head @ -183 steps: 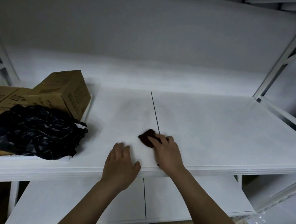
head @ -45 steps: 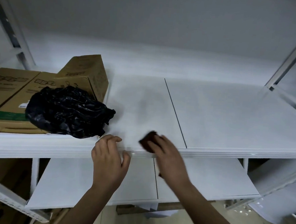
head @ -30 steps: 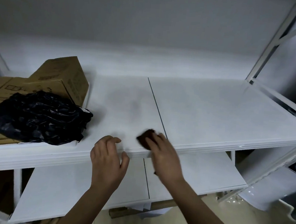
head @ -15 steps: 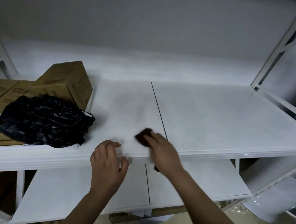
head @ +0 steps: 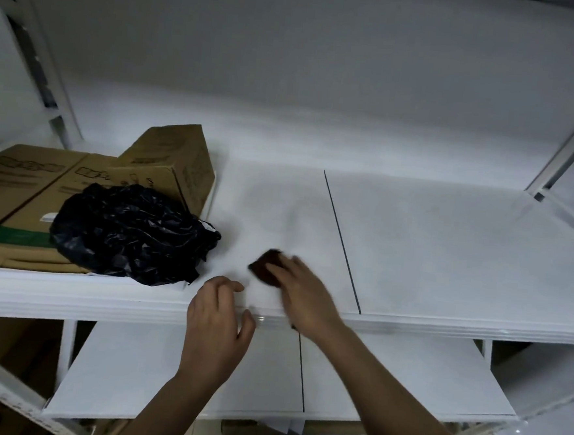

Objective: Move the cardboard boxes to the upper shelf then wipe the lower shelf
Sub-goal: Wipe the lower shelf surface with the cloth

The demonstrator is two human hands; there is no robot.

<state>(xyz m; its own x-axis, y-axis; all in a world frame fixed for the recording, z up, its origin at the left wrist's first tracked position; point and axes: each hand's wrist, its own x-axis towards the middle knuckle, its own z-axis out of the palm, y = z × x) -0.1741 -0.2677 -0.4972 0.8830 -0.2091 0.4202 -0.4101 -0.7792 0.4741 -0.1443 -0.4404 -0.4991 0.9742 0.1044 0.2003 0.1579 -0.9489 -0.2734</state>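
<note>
My right hand [head: 302, 295] presses a small dark brown cloth [head: 266, 265] flat on the white shelf [head: 446, 255]; the fingers lie fairly straight over its near-right part and the far-left corner shows beyond the fingertips, toward 10 o'clock. The hand is blurred, so I cannot tell whether the thumb pinches an edge. Judgement: the cloth is soft, light and limp, so it should be held down under flat fingers with the pressure spread, not gripped. On this smooth board it would likely slide easily and could bunch if pushed from one corner. My left hand [head: 217, 324] rests on the shelf's front lip at 7 o'clock of the cloth, fingers curled over the edge, holding no object. The cardboard boxes [head: 53, 184] sit on the same shelf, well apart at 9 o'clock, with a crumpled black plastic bag [head: 131, 232] on them. They look stiff, probably best taken by their bottom edges.
</note>
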